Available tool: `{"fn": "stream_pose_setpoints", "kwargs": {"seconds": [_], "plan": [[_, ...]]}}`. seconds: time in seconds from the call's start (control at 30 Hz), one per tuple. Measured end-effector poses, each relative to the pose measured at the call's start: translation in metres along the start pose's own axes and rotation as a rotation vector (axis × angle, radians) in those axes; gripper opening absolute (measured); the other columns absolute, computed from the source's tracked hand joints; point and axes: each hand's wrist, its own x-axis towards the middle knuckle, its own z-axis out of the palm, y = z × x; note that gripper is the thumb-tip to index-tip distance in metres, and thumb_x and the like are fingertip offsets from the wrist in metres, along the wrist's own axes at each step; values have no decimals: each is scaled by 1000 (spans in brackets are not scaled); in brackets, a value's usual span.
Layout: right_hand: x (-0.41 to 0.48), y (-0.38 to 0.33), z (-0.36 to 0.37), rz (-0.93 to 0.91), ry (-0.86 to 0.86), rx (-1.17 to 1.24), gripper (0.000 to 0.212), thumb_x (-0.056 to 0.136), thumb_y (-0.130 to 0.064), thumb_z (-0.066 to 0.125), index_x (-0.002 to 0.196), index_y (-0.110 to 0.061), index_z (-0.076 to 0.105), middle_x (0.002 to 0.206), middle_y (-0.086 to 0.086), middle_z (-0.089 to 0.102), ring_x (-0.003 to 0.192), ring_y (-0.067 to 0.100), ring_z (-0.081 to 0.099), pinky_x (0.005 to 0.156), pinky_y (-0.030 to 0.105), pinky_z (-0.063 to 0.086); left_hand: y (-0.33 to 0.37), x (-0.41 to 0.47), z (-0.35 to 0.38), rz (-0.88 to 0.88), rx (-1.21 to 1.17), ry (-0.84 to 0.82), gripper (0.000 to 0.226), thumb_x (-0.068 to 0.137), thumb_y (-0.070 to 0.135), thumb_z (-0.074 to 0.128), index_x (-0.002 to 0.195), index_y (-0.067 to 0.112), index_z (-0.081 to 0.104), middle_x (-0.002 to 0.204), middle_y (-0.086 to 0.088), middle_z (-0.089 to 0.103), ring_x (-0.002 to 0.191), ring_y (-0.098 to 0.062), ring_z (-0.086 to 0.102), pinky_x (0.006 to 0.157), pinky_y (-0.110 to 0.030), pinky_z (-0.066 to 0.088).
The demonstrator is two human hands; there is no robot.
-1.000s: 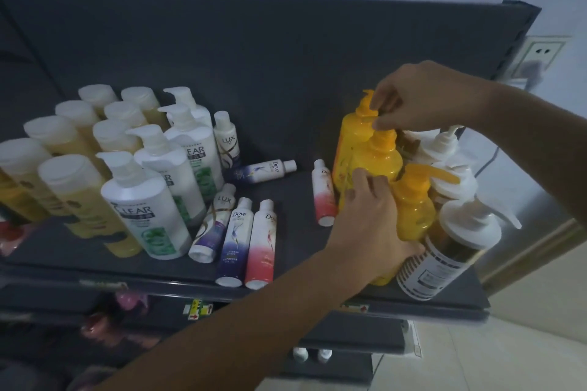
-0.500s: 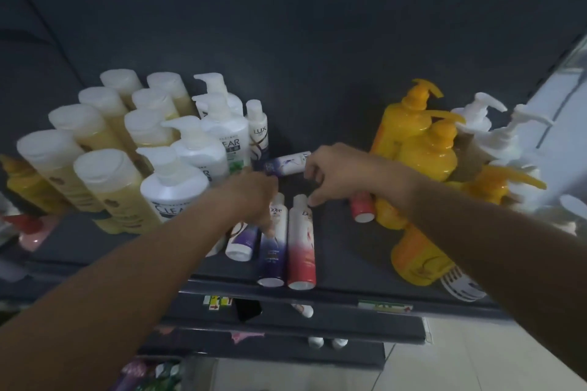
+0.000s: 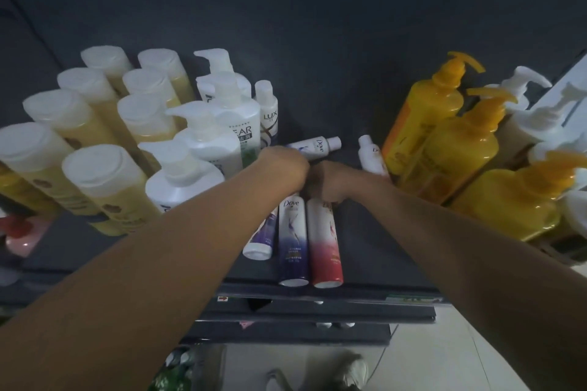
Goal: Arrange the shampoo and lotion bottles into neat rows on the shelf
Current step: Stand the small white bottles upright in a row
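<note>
On the dark shelf [image 3: 365, 232], three small Dove bottles lie side by side near the front edge: a red one [image 3: 325, 244], a purple one [image 3: 293, 241] and a partly hidden one [image 3: 260, 241]. My right hand [image 3: 327, 181] curls over the red bottle's top end. Beside it, my left hand [image 3: 286, 165] covers the caps of the purple ones, fingers hidden. Two more small Dove bottles [image 3: 317, 144] [image 3: 370, 154] lie farther back. A Lux bottle [image 3: 268, 111] stands by the white Clear pump bottles [image 3: 228, 117].
Pale yellow capped bottles [image 3: 95, 136] stand in rows at left. Orange pump bottles [image 3: 444, 143] and white pump bottles [image 3: 527, 114] crowd the right end. A pink bottle [image 3: 22, 238] sits lower left. Below are lower shelves [image 3: 317, 314], tiled floor and a shoe [image 3: 352, 371].
Both hands left the orange pump bottles at right and came together at the shelf's middle over the lying Dove bottles. The camera tilted down and moved closer.
</note>
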Motion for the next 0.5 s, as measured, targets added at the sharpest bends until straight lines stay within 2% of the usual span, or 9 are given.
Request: {"fn": "stream_pose_setpoints", "kwargs": {"seconds": [0.07, 0.13, 0.23, 0.3, 0.37, 0.43, 0.5], "plan": [[4, 2, -1, 101, 2, 106, 22, 90, -24, 64, 97, -4, 70, 89, 16, 75, 66, 28, 76, 51, 27, 59, -2, 5, 3, -28, 11, 34, 44, 100, 10, 54, 143, 5, 52, 144, -14, 53, 130, -32, 54, 96, -39, 48], [3, 4, -4, 150, 13, 181, 23, 86, -19, 67, 98, 0, 70, 86, 19, 76, 69, 30, 77, 59, 31, 63, -6, 11, 9, -48, 9, 92, 42, 100, 11, 53, 142, 5, 54, 140, -12, 56, 127, -30, 58, 92, -36, 49], [-1, 11, -10, 185, 65, 186, 19, 79, -11, 65, 93, 1, 68, 75, 15, 75, 61, 26, 75, 51, 25, 58, -7, 21, 14, -93, -16, 148, 41, 99, 11, 56, 139, 7, 57, 134, -10, 60, 123, -29, 61, 84, -34, 51], [-5, 17, -16, 191, 121, 205, 19, 78, -17, 65, 89, -3, 69, 68, 10, 74, 59, 23, 75, 58, 27, 61, -4, 26, 15, -123, -24, 131, 42, 98, 13, 58, 140, 8, 57, 133, -9, 61, 121, -28, 62, 81, -34, 50], [-15, 22, -27, 175, 221, 156, 19, 78, -30, 65, 80, -13, 73, 66, 2, 74, 62, 18, 75, 63, 24, 57, -1, 30, 17, -140, -18, 99, 44, 98, 15, 57, 142, 9, 55, 134, -8, 60, 122, -28, 62, 79, -33, 50], [-31, 27, -40, 139, 349, 103, 24, 78, -38, 67, 81, -16, 76, 76, 1, 76, 71, 17, 73, 64, 25, 55, 1, 33, 20, -151, -24, 91, 44, 98, 16, 52, 142, 8, 54, 133, -9, 61, 120, -28, 63, 82, -34, 52], [-49, 30, -52, 104, 476, 38, 31, 77, -41, 69, 91, -15, 78, 91, 3, 76, 84, 21, 70, 72, 31, 59, 4, 34, 19, -152, -30, 81, 44, 99, 17, 49, 141, 6, 55, 132, -10, 63, 118, -27, 64, 81, -33, 52]]}}
